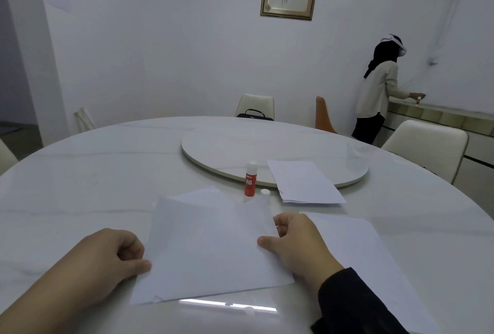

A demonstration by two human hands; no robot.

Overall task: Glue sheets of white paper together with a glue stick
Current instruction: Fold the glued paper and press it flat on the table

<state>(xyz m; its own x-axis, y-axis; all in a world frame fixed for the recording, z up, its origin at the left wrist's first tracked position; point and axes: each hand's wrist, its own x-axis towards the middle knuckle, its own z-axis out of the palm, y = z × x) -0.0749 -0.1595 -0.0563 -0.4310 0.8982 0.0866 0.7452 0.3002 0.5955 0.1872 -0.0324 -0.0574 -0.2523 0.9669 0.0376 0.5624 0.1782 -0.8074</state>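
A white paper sheet (211, 248) lies in front of me on the round white table (80, 186), over another sheet whose corner (203, 194) peeks out behind it. My left hand (107, 261) pinches the top sheet's left edge. My right hand (296, 242) pinches its right edge. A red glue stick (250, 179) stands upright and uncapped beyond the sheet, its white cap (265, 192) beside it. Another sheet (369, 253) lies under my right forearm.
A small stack of white paper (304, 182) rests half on the lazy Susan (240, 146) at the table's middle. Chairs (427, 143) stand around the far side. A person (379, 93) stands at a counter at the back right.
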